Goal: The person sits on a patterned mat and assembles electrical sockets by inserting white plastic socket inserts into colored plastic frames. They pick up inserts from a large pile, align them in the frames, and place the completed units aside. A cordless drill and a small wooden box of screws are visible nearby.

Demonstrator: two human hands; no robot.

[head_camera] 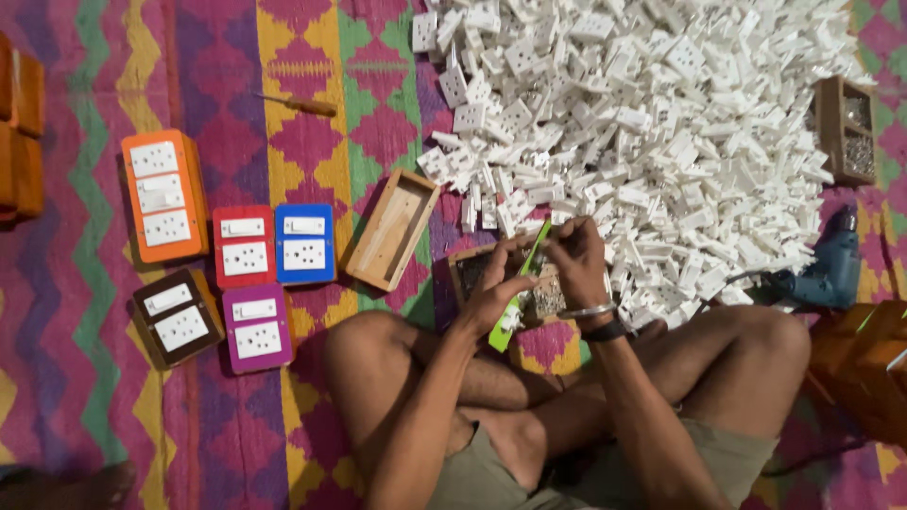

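I sit cross-legged on a patterned rug. My left hand [493,288] and my right hand [574,257] together hold a bright green cover plate [518,304] edge-on, above a small wooden box [466,265] with screws inside. My right hand's fingers pinch at the plate's upper end; whether they hold a small part, I cannot tell. A metal bangle and a dark band sit on my right wrist. A big heap of white switch and socket modules [652,123] lies just beyond my hands.
Finished switch boxes lie at left: orange [164,195], red [244,246], blue [304,244], brown [176,317], magenta [256,328]. An empty wooden box [392,229] lies beside them. A screwdriver [298,103], a blue drill [831,267] and a screw box [846,127] lie around.
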